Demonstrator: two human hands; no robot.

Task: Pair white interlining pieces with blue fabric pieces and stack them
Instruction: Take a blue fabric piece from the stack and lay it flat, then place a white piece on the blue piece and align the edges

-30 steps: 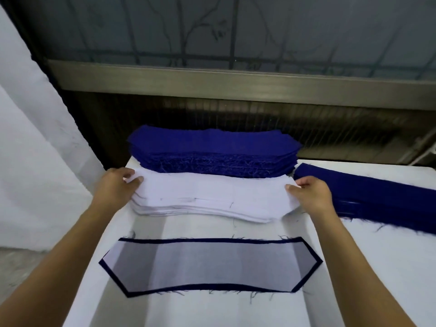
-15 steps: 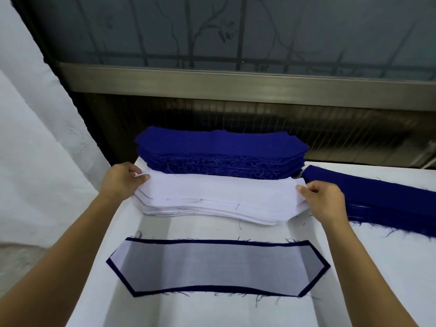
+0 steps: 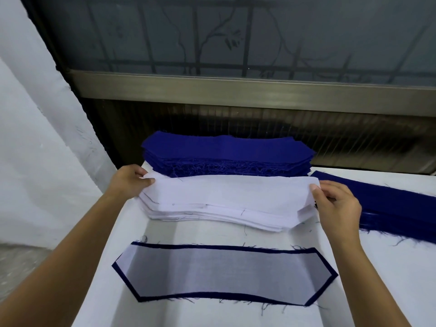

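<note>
Lifting is newly seen: top interlining piece [image 3: 231, 192], flatter moments ago, is raised off white stack [image 3: 212, 214] at both ends. Ends are pinched by left hand [image 3: 128, 184] and right hand [image 3: 337, 206]. Blue fabric stack [image 3: 226, 149] lies at counter [image 3: 236, 234] far edge, finished pair [image 3: 224, 274] at near edge; next pairing judged begun.

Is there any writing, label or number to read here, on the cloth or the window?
No readable text anywhere.
The white interlining pieces bear only small dark ticks, not letters.
The blue fabric stack, the paired piece in front and the window glass carry no words.
</note>
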